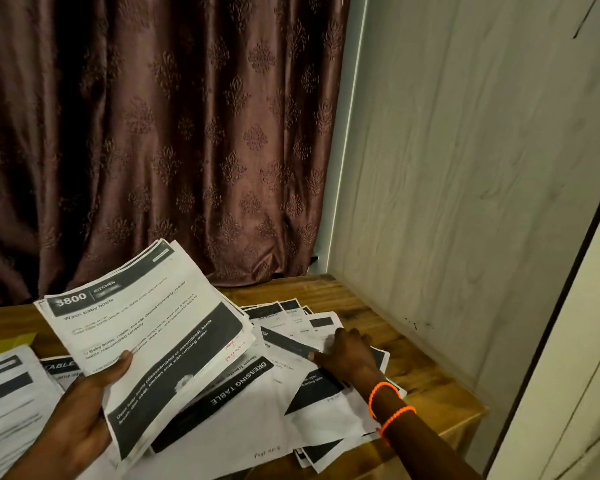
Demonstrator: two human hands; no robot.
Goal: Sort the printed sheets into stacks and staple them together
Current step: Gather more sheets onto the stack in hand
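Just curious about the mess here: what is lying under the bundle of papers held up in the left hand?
Under the held bundle, gripped by the left hand, lie loose printed sheets on the wooden table, one headed DRESSING TABLE. The bundle covers the parts of them directly beneath it.

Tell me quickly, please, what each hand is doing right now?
Left hand: grips the held stack of sheets.
Right hand: open, fingers on the loose sheets on the table.
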